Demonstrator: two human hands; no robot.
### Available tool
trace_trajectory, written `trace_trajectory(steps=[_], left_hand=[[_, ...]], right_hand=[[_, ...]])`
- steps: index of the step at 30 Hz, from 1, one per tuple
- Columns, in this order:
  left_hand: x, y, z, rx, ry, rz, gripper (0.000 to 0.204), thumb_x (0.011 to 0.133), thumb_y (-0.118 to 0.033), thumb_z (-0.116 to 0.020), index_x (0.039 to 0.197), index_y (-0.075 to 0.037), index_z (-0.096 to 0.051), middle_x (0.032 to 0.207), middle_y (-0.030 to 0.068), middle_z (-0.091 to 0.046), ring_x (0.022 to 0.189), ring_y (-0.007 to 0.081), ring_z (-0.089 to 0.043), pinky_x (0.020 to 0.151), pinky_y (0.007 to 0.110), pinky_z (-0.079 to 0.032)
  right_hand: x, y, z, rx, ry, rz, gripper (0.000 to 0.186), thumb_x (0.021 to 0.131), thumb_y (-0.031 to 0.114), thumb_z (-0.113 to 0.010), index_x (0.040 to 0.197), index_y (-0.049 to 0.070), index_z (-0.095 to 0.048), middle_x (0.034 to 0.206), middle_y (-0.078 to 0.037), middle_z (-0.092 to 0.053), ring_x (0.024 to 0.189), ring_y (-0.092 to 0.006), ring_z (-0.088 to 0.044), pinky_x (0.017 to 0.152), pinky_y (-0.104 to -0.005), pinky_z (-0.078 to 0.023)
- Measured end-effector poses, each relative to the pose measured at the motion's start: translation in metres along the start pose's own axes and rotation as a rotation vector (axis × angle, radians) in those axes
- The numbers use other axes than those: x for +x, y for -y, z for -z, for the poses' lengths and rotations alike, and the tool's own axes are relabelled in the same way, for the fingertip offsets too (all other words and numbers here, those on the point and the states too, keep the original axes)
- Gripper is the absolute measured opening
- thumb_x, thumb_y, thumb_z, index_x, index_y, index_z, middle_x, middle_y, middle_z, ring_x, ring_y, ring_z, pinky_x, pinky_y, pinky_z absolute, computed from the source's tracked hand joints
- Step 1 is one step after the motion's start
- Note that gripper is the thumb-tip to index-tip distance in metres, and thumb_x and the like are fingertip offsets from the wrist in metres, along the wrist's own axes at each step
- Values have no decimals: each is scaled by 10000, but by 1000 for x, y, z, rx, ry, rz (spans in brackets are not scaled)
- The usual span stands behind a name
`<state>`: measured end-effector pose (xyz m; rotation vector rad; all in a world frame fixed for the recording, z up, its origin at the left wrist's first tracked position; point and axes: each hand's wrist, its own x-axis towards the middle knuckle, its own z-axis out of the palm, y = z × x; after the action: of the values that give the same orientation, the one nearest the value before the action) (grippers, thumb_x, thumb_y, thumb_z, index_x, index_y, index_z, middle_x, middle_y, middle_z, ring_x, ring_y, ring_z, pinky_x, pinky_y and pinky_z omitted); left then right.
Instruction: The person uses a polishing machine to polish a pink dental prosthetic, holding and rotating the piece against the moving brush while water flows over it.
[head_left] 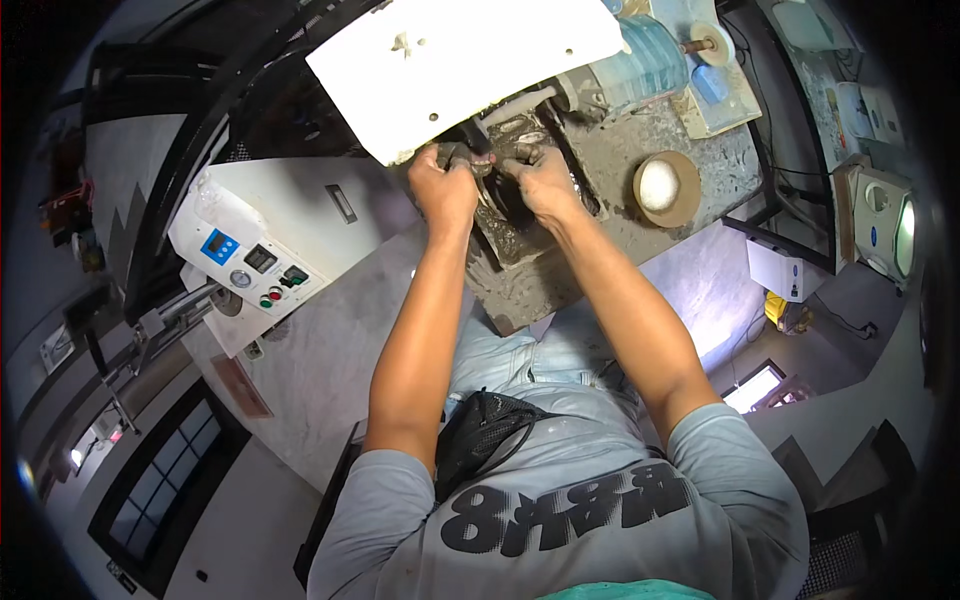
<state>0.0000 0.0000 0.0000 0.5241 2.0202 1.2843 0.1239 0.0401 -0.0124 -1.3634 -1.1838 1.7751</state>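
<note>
Both hands are over a muddy trough (525,245) in the workbench, just under the near edge of a bright white panel (480,60). My left hand (447,190) is closed, thumb and fingers pinching a small pinkish piece (487,159) that is mostly covered. Grey slurry coats the fingertips. Close to its right, my right hand (547,182) has its fingers curled inward; what they grip, if anything, is hidden. A dark cylindrical part (476,136) comes down from the panel right beside the pinkish piece. Behind the hands runs a pale, slurry-smeared rod (520,105).
A brown bowl of white powder (660,187) stands right of my right hand on the slurry-stained workbench (620,150). Beyond it is a motor wrapped in clear bluish plastic (640,75), with a wheel (712,44) on its shaft. A white control box (255,260) with buttons stands left.
</note>
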Motion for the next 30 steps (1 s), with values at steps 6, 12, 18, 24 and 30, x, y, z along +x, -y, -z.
trace_trajectory(steps=[6,12,18,24,30], left_hand=[[6,6,-1,41,-8,-186,161,780,89,-550,899,63,-656,803,71,-674,754,140,-610,702,282,-472],[-31,15,-1,-174,18,-342,205,795,131,-515,969,83,-612,903,112,-661,843,166,-624,793,284,-485],[-35,13,2,-150,19,-332,269,794,156,-468,1032,98,-579,962,145,-653,907,168,-625,794,263,-481],[-25,13,2,-132,-33,-242,224,804,153,-510,980,70,-622,915,98,-664,855,143,-617,778,262,-473],[-14,15,-2,-127,-70,-242,178,810,137,-539,919,57,-655,865,84,-685,773,120,-609,712,248,-464]], right_hand=[[3,-17,-3,101,-11,-54,151,811,-29,-654,948,-59,-710,936,-85,-717,815,-125,-624,754,-262,-479],[-9,-14,2,142,40,-53,174,800,-45,-658,965,-59,-711,946,-81,-715,829,-115,-623,776,-258,-491],[-6,-15,7,59,64,-61,190,805,-62,-654,987,-64,-710,960,-86,-718,836,-117,-631,785,-258,-497],[-2,-14,4,101,77,-46,187,822,-50,-648,1000,-60,-706,955,-87,-719,829,-120,-635,780,-260,-497],[-1,-3,2,87,61,-65,139,830,-49,-635,948,-68,-706,909,-75,-710,784,-117,-620,739,-269,-499]])
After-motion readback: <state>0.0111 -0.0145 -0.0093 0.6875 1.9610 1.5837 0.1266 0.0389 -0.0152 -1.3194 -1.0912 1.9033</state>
